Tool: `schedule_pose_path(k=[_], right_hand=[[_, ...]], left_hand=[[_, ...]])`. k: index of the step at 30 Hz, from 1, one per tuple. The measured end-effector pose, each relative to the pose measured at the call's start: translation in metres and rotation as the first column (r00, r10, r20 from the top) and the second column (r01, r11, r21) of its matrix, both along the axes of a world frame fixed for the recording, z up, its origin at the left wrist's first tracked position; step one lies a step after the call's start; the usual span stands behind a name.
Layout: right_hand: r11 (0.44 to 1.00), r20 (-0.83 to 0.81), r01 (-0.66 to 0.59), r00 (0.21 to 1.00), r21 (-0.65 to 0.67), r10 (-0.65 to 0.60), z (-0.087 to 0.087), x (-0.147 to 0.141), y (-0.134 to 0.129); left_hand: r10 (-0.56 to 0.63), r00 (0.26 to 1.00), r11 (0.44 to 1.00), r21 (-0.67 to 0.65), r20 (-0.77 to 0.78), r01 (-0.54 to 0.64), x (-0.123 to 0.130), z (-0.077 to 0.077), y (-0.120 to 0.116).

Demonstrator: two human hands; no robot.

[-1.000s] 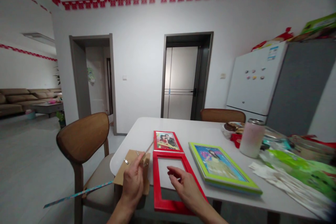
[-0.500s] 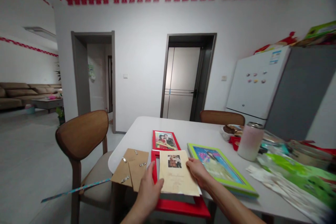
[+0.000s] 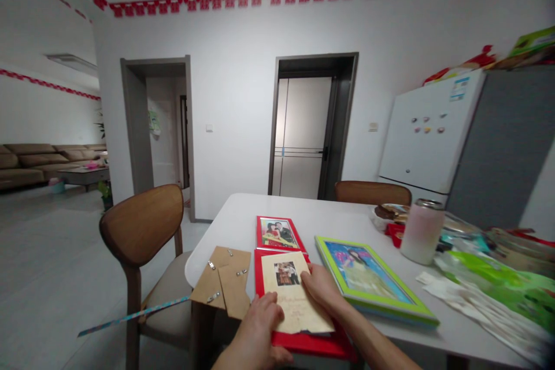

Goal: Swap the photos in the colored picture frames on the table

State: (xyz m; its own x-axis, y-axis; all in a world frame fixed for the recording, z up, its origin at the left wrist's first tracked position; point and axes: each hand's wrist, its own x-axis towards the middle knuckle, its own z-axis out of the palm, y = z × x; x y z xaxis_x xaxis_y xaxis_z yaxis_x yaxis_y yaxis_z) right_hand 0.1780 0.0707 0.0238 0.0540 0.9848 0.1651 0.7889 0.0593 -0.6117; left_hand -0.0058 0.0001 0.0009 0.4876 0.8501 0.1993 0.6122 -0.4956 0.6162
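Our right hand (image 3: 321,289) grips the cream printed sheet (image 3: 297,307); our left hand (image 3: 260,326) touches it, grip unclear, over the red frame (image 3: 314,344) at the white table's (image 3: 236,225) six o'clock. The refrigerator (image 3: 429,139) stands at two.

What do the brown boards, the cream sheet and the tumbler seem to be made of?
Brown boards: matte fibreboard or stiff card, judging by their plain tan faces.
Cream sheet: paper or thin card, matte-looking, with print and an uneven lower edge.
Tumbler: perhaps coated metal; its rim shines, but plastic is possible.
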Motion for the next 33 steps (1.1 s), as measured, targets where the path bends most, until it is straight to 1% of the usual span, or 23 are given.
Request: schedule_pose_path(k=[2, 4, 7, 11, 13, 15, 16, 17, 18, 19, 20, 21, 22, 25, 27, 28, 30, 33], right_hand=[[0.999, 0.147, 0.028, 0.989, 0.021, -0.031, 0.003, 0.0, -0.002], [0.998, 0.248, 0.068, 0.967, 0.002, -0.067, 0.005, -0.001, -0.004], [0.995, 0.408, 0.102, 0.908, -0.002, -0.092, 0.005, -0.003, -0.009], [0.995, 0.459, 0.103, 0.883, 0.015, -0.098, 0.003, -0.003, -0.014], [0.995, 0.442, 0.088, 0.892, 0.039, -0.097, 0.002, -0.002, -0.017], [0.995, 0.396, 0.018, 0.916, 0.097, -0.055, 0.001, -0.005, -0.024], [0.992, 0.366, -0.033, 0.93, 0.122, -0.014, 0.001, -0.008, -0.028], [0.986, 0.335, -0.091, 0.941, 0.138, 0.04, 0.001, -0.013, -0.033], [0.978, 0.304, -0.149, 0.948, 0.145, 0.099, 0.001, -0.019, -0.038], [0.968, 0.276, -0.204, 0.948, 0.147, 0.158, 0.001, -0.027, -0.043], [0.955, 0.255, -0.256, 0.943, 0.148, 0.213, 0.001, -0.035, -0.047], [0.94, 0.244, -0.306, 0.933, 0.151, 0.264, 0.001, -0.044, -0.051], [0.925, 0.241, -0.348, 0.921, 0.155, 0.306, 0.001, -0.052, -0.054], [0.9, 0.246, -0.413, 0.895, 0.142, 0.372, 0.001, -0.068, -0.056], [0.897, 0.215, -0.426, 0.892, 0.115, 0.397, 0.002, -0.07, -0.053], [0.896, 0.179, -0.431, 0.895, 0.107, 0.409, 0.003, -0.069, -0.051], [0.901, 0.065, -0.416, 0.909, 0.121, 0.411, 0.007, -0.065, -0.049], [0.924, -0.153, -0.332, 0.92, 0.188, 0.361, 0.021, -0.056, -0.053]], left_hand=[[0.001, 1.0, 1.0, -0.023, -0.023, -0.002, -0.001, 0.003, -0.001], [0.006, 0.999, 1.0, -0.03, -0.038, -0.007, -0.002, 0.006, -0.002], [-0.001, 0.999, 1.0, -0.015, -0.045, 0.0, 0.001, 0.01, -0.004], [-0.014, 0.999, 0.999, -0.03, -0.041, 0.012, 0.0, 0.016, -0.01], [-0.027, 0.999, 0.999, -0.043, -0.037, 0.026, -0.011, 0.02, -0.014], [-0.017, 0.999, 1.0, -0.014, -0.04, 0.016, -0.033, 0.023, -0.015], [0.019, 0.998, 1.0, 0.02, -0.054, -0.017, -0.047, 0.023, -0.014], [0.099, 0.992, 0.993, 0.064, -0.078, -0.094, -0.061, 0.021, -0.011], [0.228, 0.969, 0.969, 0.12, -0.093, -0.216, -0.075, 0.019, -0.006], [0.353, 0.926, 0.93, 0.155, -0.136, -0.332, -0.088, 0.014, 0.0], [0.45, 0.874, 0.889, 0.184, -0.184, -0.419, -0.099, 0.009, 0.006], [0.509, 0.83, 0.858, 0.206, -0.227, -0.47, -0.107, 0.003, 0.013], [0.53, 0.809, 0.845, 0.23, -0.253, -0.482, -0.113, -0.003, 0.02], [0.558, 0.787, 0.824, 0.287, -0.264, -0.488, -0.122, -0.018, 0.034], [0.592, 0.764, 0.796, 0.328, -0.255, -0.508, -0.124, -0.02, 0.037], [0.609, 0.751, 0.782, 0.353, -0.256, -0.514, -0.124, -0.018, 0.036], [0.632, 0.727, 0.759, 0.408, -0.27, -0.508, -0.119, -0.008, 0.032], [0.633, 0.715, 0.748, 0.471, -0.297, -0.467, -0.095, 0.013, 0.024]])
